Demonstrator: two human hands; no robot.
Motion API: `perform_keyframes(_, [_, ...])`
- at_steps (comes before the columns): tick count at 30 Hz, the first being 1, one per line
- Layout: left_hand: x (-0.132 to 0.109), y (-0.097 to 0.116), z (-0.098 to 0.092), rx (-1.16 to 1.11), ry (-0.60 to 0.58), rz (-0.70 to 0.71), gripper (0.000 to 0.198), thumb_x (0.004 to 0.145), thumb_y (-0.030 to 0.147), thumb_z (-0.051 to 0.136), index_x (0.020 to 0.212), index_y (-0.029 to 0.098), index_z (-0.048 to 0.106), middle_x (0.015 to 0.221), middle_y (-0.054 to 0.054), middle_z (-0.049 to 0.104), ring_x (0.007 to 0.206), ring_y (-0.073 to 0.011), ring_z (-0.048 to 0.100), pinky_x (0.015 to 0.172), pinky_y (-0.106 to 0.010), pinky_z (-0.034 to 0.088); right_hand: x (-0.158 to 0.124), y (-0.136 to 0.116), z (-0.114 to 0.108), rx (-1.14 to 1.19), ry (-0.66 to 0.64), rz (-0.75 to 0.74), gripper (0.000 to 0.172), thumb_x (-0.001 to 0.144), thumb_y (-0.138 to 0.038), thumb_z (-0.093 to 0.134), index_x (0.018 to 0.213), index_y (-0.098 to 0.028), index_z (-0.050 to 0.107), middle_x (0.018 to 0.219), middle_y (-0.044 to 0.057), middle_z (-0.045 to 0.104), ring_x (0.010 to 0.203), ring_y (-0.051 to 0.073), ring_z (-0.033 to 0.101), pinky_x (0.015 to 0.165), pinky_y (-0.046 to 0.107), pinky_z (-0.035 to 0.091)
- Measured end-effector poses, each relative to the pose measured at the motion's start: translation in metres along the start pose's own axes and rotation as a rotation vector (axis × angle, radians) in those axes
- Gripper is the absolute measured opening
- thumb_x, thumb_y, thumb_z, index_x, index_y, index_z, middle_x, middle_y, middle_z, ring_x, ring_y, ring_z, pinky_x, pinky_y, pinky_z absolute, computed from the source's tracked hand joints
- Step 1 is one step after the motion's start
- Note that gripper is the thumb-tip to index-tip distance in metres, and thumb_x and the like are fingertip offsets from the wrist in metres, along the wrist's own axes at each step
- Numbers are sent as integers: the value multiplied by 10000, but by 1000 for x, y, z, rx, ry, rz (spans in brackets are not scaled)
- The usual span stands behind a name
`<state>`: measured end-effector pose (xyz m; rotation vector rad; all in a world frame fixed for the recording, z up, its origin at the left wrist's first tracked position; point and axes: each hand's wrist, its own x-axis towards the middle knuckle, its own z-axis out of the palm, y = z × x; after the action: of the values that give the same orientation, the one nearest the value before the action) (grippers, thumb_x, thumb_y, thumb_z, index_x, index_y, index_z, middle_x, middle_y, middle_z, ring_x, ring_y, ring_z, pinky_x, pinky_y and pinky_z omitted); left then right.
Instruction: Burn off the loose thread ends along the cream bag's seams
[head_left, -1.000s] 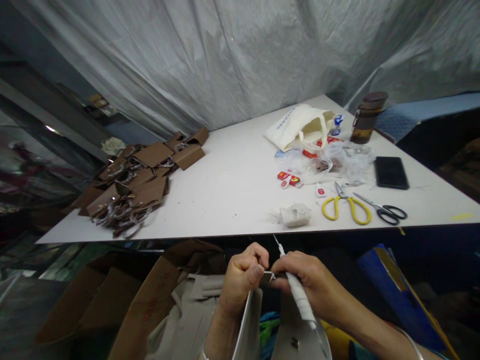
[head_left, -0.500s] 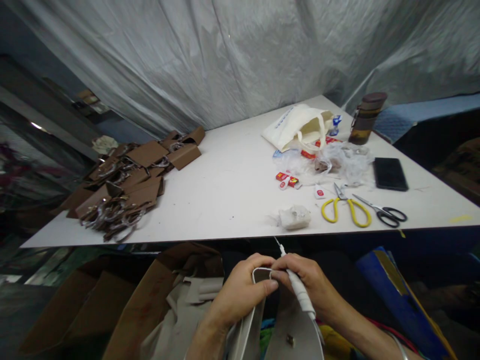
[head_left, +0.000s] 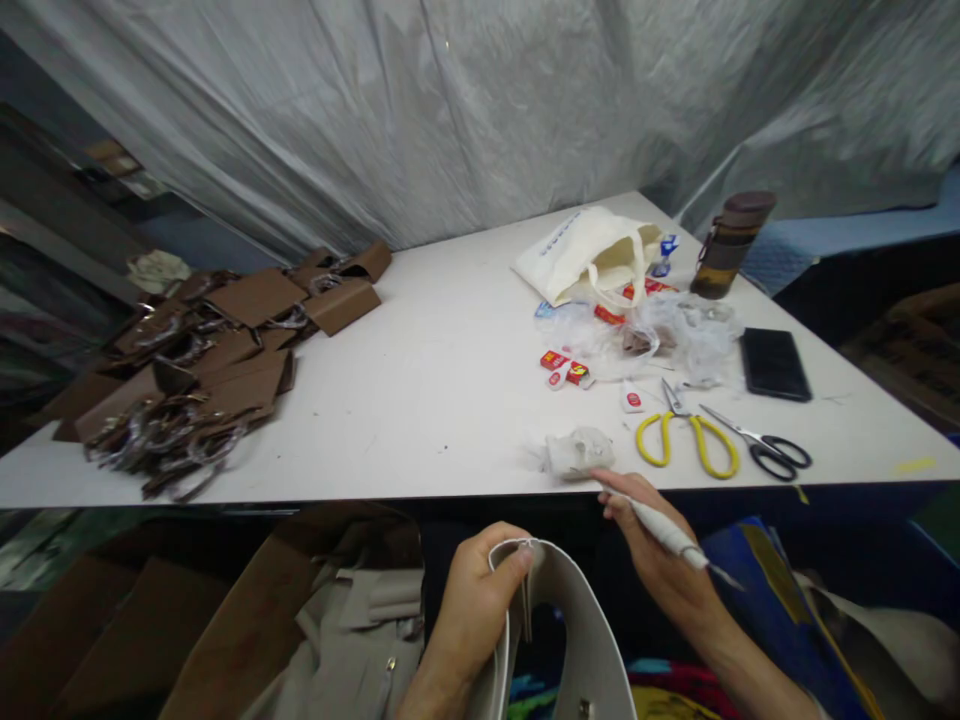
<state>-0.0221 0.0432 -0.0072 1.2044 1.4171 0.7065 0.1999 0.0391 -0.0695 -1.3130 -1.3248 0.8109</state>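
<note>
My left hand (head_left: pixel 480 590) pinches the top edge of a pale grey leather bag piece (head_left: pixel 592 625), which curves round an open oval cut-out and carries a small metal fitting low down. Held in my right hand (head_left: pixel 656 550) is a slim awl-like tool (head_left: pixel 667 530) with a white wrapped handle; its thin end points down to the right. The right fingertips reach the table's front edge, at or just touching a small whitish plastic-wrapped bundle (head_left: pixel 579 453). From this angle I cannot tell whether they press on it.
On the white table (head_left: pixel 420 400) lie yellow-handled scissors (head_left: pixel 686 430), black-handled scissors (head_left: pixel 761 445), a phone (head_left: pixel 776 364), a bottle (head_left: pixel 731 245) and a cream tote bag (head_left: pixel 592 255). Brown leather pieces (head_left: pixel 247 300) pile up at left. Below stands a carton (head_left: pixel 225 630) with grey pieces.
My right hand has left the bag piece and moved up and right to the bundle, tool turned in its grip. My left hand still holds the piece. The view has shifted slightly.
</note>
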Motion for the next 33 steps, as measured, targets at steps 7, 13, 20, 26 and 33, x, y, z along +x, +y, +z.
perform_keyframes(7, [15, -4, 21, -10, 41, -69, 222, 724, 354, 697, 770, 139, 727, 651, -25, 659, 637, -181, 561, 607, -271, 425, 26, 18, -4, -131, 99, -34, 258, 1048, -462, 559, 1072, -236, 683, 894, 32, 712, 840, 214, 680, 806, 337, 544])
perform_keyframes(13, [21, -3, 24, -5, 58, -76, 218, 721, 359, 686, 734, 144, 719, 648, -32, 663, 650, -192, 569, 622, -278, 434, 39, 21, 2, -237, 84, -146, 243, 1066, -411, 538, 1044, -214, 679, 956, 59, 731, 910, 231, 694, 853, 355, 531])
perform_keyframes(20, [28, -11, 23, 40, 35, -78, 210, 780, 358, 681, 798, 155, 729, 713, -32, 688, 696, -198, 588, 669, -288, 457, 43, 25, 5, -352, 71, -248, 233, 1080, -386, 526, 1026, -206, 664, 938, 58, 750, 869, 220, 714, 819, 343, 533])
perform_keyframes(26, [31, -14, 23, 54, -2, -103, 187, 785, 331, 698, 848, 161, 740, 723, -17, 687, 685, -180, 586, 645, -268, 447, 46, 20, 9, -455, 20, -347, 241, 1089, -361, 514, 1018, -191, 669, 905, 71, 751, 818, 218, 720, 763, 333, 532])
perform_keyframes(33, [31, -13, 23, 25, -14, -156, 183, 772, 348, 724, 815, 171, 704, 623, 21, 610, 582, -146, 522, 569, -247, 401, 45, 21, 5, -329, 36, -247, 227, 1070, -380, 544, 1029, -201, 677, 925, 55, 745, 849, 208, 703, 798, 323, 520])
